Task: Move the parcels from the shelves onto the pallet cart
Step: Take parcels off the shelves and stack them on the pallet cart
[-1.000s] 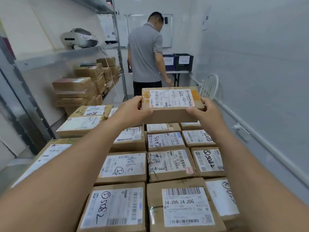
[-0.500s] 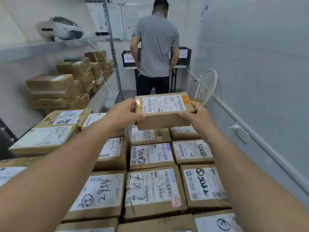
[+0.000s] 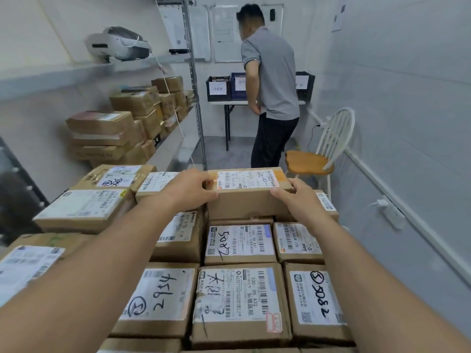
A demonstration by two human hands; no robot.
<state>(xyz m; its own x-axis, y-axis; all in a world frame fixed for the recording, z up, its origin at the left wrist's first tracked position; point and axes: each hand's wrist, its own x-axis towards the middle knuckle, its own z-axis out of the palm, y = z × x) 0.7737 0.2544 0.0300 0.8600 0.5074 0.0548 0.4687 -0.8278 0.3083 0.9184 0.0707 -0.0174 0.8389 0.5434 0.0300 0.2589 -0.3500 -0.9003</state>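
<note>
Cardboard parcel, gripped at either end by left hand and right hand, rests atop stacked parcels.

the held parcel sits atop the far row of stacked parcels. shelves with more parcels stand left. a chair stands beyond, right.

- Middle parcel: handwritten "5082", printed "530-D5 A37".
- Front parcel: printed "530-D5 A32".
- Right front parcel: handwritten circled "3" and "5082".
- Left front parcel: handwritten "2954".
- Top parcel: label too blurred to read.
</note>
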